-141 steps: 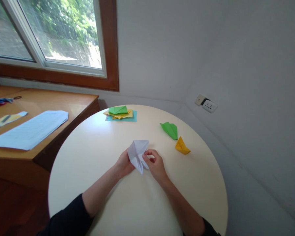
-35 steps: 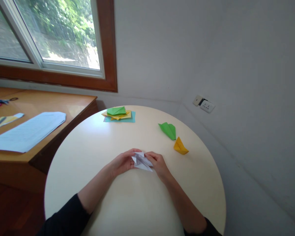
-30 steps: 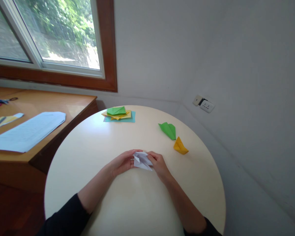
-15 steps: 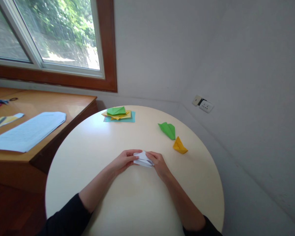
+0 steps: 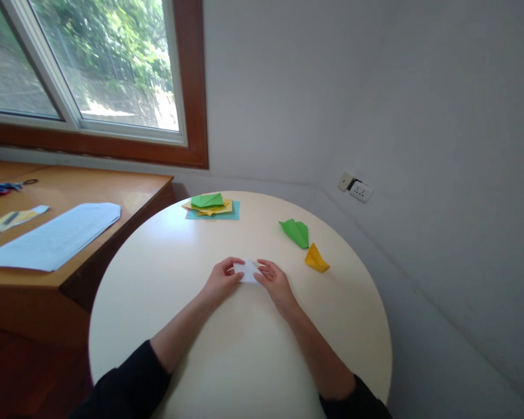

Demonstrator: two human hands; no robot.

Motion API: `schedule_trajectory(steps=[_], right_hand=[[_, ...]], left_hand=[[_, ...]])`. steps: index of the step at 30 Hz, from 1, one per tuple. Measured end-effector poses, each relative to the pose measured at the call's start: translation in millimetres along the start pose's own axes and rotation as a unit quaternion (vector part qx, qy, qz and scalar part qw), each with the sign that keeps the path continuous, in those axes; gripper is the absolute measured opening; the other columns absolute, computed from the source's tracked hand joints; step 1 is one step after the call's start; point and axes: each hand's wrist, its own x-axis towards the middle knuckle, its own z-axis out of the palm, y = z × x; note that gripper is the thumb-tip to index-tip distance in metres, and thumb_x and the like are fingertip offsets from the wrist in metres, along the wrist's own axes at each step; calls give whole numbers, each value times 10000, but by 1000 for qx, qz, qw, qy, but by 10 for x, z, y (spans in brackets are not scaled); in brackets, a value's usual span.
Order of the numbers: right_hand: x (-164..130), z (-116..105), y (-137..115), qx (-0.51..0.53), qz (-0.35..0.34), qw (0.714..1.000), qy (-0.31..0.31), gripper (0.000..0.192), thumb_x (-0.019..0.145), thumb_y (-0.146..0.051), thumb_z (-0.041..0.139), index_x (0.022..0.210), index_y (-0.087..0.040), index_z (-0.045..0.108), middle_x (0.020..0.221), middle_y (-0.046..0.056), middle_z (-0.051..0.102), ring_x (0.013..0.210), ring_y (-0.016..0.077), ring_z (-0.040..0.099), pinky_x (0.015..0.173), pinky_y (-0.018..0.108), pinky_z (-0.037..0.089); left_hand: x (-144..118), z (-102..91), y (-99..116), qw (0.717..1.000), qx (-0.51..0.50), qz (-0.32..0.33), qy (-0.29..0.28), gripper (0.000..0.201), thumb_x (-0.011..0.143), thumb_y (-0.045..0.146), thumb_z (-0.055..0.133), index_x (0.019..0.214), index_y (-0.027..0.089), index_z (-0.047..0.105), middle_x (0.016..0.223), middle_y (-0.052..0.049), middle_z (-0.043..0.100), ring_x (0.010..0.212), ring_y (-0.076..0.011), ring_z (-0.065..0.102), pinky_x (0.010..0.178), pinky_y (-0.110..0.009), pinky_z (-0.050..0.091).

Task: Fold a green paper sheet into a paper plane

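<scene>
You sit at a round cream table (image 5: 244, 361) pushed into a corner of pale grey walls, with a wood-framed window (image 5: 91, 75) to your upper left and a wall socket (image 5: 356, 189) low on the right wall. A wooden desk (image 5: 113, 192) stands just beside the table on the left; on it lie a pale blue sheet (image 5: 52, 235), a yellowish strip (image 5: 9, 220) and scissors (image 5: 2, 187) at the far edge.

Both your hands rest on the tabletop near its middle. Your left hand (image 5: 220, 279) and right hand (image 5: 275, 282) press down on a small folded white paper (image 5: 247, 271), which lies flat between them, fingertips on its two ends. The fingers are curled loosely over it rather than clenched; how firmly they pinch it you cannot tell.

At the far edge of the table lies a stack of coloured paper (image 5: 212, 206), a green folded piece on top of yellow and teal sheets. To your right, well apart from the hands, a green fold (image 5: 296, 231) lies just beside a yellow fold (image 5: 315, 259).
</scene>
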Motion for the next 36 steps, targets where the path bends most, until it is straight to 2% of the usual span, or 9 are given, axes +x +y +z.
schedule_trajectory(steps=[3,6,13,17,23,24,26,29,36], right_hand=[[-9,29,2,-8,-28,1000,-2,327,600,-315,712,880,-181,609,889,39,646,842,173,600,787,301,460],[-23,36,-1,-3,-27,1000,-13,303,609,-330,705,848,-175,600,831,23,647,773,158,595,745,287,462],[-30,21,4,16,-28,999,-2,296,555,-319,741,762,-162,599,697,-7,626,641,129,565,642,258,446],[-6,15,14,20,-32,999,16,320,532,-336,751,763,-158,618,701,4,644,639,142,578,657,281,453],[19,25,14,59,-59,996,32,384,489,-289,769,823,-172,620,784,23,670,704,159,608,705,304,475],[20,28,14,65,-60,996,28,399,485,-277,772,838,-173,617,795,25,672,715,162,612,711,305,479],[19,34,15,75,-57,995,18,432,481,-257,774,872,-175,610,811,28,673,727,164,618,720,307,487],[14,38,16,80,-55,995,7,503,483,-246,776,948,-182,595,851,32,668,739,166,628,727,311,499],[6,26,14,105,-37,994,6,712,532,-294,768,1177,-186,486,789,6,656,755,161,638,761,315,499]], left_hand=[[-27,44,57,999,-19,43,8,416,535,224,745,898,170,551,803,-18,639,716,-139,594,643,-234,439],[-40,60,73,998,-29,62,10,489,521,237,760,948,176,530,791,-10,635,704,-132,587,632,-231,439],[-31,5,47,996,35,71,33,323,545,307,767,767,140,603,697,-9,618,654,-124,553,614,-225,410],[7,-41,9,996,68,60,7,283,571,344,758,694,127,623,662,-19,607,625,-121,537,595,-227,390],[7,-41,-4,997,29,52,-43,317,536,345,792,664,126,600,1076,-105,599,785,-150,583,674,-242,422],[5,-41,-3,997,24,44,-59,326,534,343,794,661,126,586,1064,-106,605,786,-152,584,675,-243,422],[7,-44,-3,996,22,30,-85,344,532,341,797,655,127,557,888,-74,638,713,-130,570,635,-227,407],[17,-51,-6,995,29,19,-89,353,540,345,792,637,129,530,618,12,567,560,-79,489,539,-192,340],[8,-28,35,999,-24,0,-42,371,498,333,807,637,138,523,583,34,545,549,-78,500,536,-189,359]])
